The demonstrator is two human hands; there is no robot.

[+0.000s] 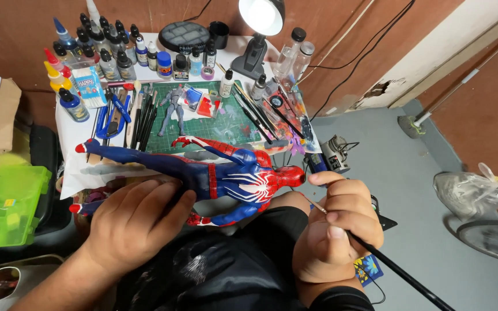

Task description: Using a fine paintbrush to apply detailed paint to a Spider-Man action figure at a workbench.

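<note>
**A:** What sits at the centre of the frame?

**B:** A glossy red-and-blue plastic action figure point(226, 178) with a white spider emblem on its back, lying face down and lengthwise across the person's lap, just in front of the small white bench point(64, 135). Its head points right and its legs stretch toward the left.

**A:** How is it held?

**B:** The left hand point(134, 222), at lower left, lies over the figure's hips and thighs, its grip closed on them, which seems to steady the figure and keep the back turned up. The right hand point(332, 227), at lower centre-right, has its grip pinched narrow on a thin black-handled paintbrush point(399, 270), held like a pen. The handle runs off toward the lower right; the fine tip points up-left, close to the figure's red head. Whether the bristles touch it cannot be told.

**A:** And beyond the hands?

**B:** On the bench, a green gridded cutting mat point(226, 129) carries a small matt grey figure point(173, 106). Dropper-topped paint bottles point(96, 55) crowd the upper left. Loose dark brushes point(144, 118) lie in a row beside them. A paint-smeared palette point(286, 112) rests at the mat's right edge, near the brush hand. A lit white desk lamp point(260, 17) at top centre shines down on the work.
</note>
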